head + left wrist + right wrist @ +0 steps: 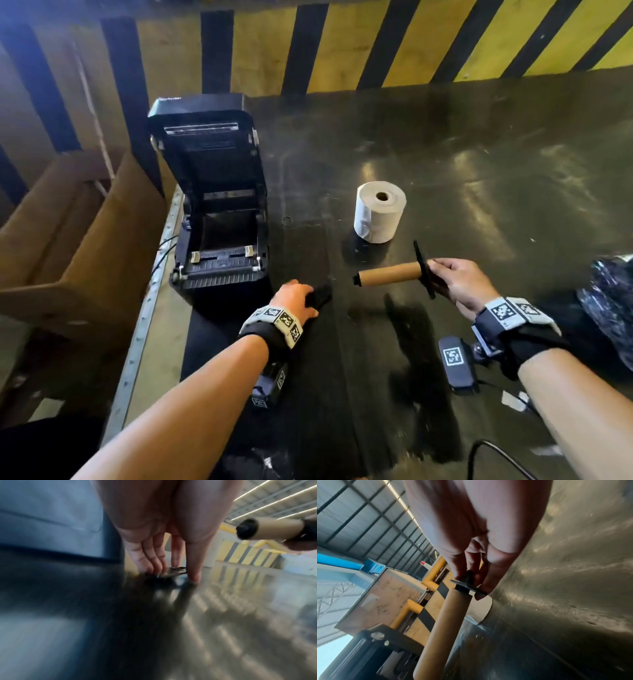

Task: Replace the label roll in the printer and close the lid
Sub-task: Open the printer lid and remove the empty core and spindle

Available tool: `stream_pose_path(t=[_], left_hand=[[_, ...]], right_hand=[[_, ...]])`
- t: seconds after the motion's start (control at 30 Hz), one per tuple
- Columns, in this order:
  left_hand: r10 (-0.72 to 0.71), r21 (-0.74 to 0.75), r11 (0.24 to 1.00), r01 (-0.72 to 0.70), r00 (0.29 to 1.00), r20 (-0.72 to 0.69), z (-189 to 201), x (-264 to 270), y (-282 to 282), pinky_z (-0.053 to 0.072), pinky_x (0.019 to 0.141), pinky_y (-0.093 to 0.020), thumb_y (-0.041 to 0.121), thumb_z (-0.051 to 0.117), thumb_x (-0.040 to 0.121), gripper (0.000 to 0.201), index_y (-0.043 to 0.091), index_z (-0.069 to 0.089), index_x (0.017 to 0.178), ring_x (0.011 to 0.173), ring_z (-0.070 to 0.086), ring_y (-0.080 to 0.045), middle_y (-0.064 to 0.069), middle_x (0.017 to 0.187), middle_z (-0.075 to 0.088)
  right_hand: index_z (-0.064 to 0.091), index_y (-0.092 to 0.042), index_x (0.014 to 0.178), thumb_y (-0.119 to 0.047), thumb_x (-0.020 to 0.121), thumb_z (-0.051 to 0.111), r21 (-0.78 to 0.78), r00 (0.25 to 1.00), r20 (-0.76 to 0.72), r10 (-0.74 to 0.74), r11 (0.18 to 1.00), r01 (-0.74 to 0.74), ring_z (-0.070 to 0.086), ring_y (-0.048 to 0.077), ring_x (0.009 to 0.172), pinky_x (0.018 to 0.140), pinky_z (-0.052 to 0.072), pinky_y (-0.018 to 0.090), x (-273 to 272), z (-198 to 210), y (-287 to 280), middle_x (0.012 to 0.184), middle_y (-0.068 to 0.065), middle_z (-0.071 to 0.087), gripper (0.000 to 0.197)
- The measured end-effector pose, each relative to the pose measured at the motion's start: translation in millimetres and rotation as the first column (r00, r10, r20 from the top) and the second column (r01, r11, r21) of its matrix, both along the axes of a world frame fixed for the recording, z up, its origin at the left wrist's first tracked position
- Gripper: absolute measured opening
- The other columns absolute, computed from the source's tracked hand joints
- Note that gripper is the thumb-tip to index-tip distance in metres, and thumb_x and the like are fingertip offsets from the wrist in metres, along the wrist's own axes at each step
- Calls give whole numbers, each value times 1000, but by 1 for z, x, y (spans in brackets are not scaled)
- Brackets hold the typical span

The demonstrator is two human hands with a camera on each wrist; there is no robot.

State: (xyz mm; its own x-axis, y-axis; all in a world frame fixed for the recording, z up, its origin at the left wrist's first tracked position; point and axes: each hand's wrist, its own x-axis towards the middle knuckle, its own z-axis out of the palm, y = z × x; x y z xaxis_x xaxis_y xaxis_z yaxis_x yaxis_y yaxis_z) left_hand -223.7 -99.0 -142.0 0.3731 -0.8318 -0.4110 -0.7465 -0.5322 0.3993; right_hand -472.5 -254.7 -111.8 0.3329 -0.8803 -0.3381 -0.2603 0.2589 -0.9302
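The black label printer (pixel 219 205) stands at the table's left edge with its lid tipped up and its roll bay empty. A full white label roll (pixel 380 212) (pixel 481 609) stands on end to its right. My right hand (pixel 442 274) (pixel 471 580) grips a black spindle by its flange (pixel 424 270), held level above the table with an empty brown cardboard core (pixel 390 274) (pixel 440 635) (pixel 278 530) on it. My left hand (pixel 313 298) (pixel 173 573) is down on the table in front of the printer, thumb and fingertips pinching a small flat black part (pixel 322 294) (pixel 176 570).
Open cardboard boxes (pixel 68 246) sit left of the table, below its metal edge (pixel 147 325). A yellow and black striped barrier (pixel 342 44) runs behind. A dark speckled bag (pixel 609 298) lies at the right edge. A black cable (pixel 496 459) loops near me.
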Motion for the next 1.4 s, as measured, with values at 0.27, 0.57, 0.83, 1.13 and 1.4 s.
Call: stream_pose_path(t=[0.27, 0.57, 0.83, 1.13, 1.4], left_hand=[[45, -134, 989, -58, 994, -102, 21, -8, -1, 43, 102, -35, 36, 79, 67, 82, 15, 40, 137, 120, 51, -26, -8, 131, 49], [-106, -289, 956, 50, 977, -182, 78, -24, -23, 50, 91, -27, 31, 76, 73, 45, 20, 64, 115, 93, 62, -11, -3, 110, 70], [20, -156, 987, -30, 998, -62, 45, -13, -3, 42, 80, -18, 28, 73, 74, 37, 21, 68, 110, 99, 64, -17, -4, 107, 71], [-3, 0, 1000, 3, 1000, -21, 14, -22, 0, 53, 84, -31, 29, 73, 73, 35, 23, 67, 108, 94, 65, -21, -6, 102, 70], [-113, 81, 990, 111, 993, 14, 23, -12, -19, 50, 94, -32, 39, 71, 74, 60, 17, 55, 127, 110, 60, -20, -5, 123, 61]], right_hand=[[67, -14, 77, -9, 90, 53, 3, 987, 15, 159, 987, -159, 57, 20, 68, 70, 49, 25, 23, 10, 2, 74, 12, 63, 20], [69, -11, 83, -10, 90, 54, -35, 958, 44, 285, 958, -284, 60, 20, 73, 73, 52, 26, 31, 32, -6, 77, 12, 65, 17], [72, -4, 92, -20, 86, 61, -156, 942, -312, 123, 972, -178, 63, 29, 86, 89, 47, 44, -31, -6, -57, 86, 12, 69, 21], [71, 1, 97, -23, 89, 56, -95, 819, -537, 202, 950, -297, 63, 31, 95, 78, 42, 32, -37, -37, -58, 100, 19, 71, 29], [66, -3, 101, -30, 90, 53, -105, 581, -779, 238, 863, -494, 60, 34, 106, 82, 44, 31, -22, -25, -73, 111, 19, 68, 32]])
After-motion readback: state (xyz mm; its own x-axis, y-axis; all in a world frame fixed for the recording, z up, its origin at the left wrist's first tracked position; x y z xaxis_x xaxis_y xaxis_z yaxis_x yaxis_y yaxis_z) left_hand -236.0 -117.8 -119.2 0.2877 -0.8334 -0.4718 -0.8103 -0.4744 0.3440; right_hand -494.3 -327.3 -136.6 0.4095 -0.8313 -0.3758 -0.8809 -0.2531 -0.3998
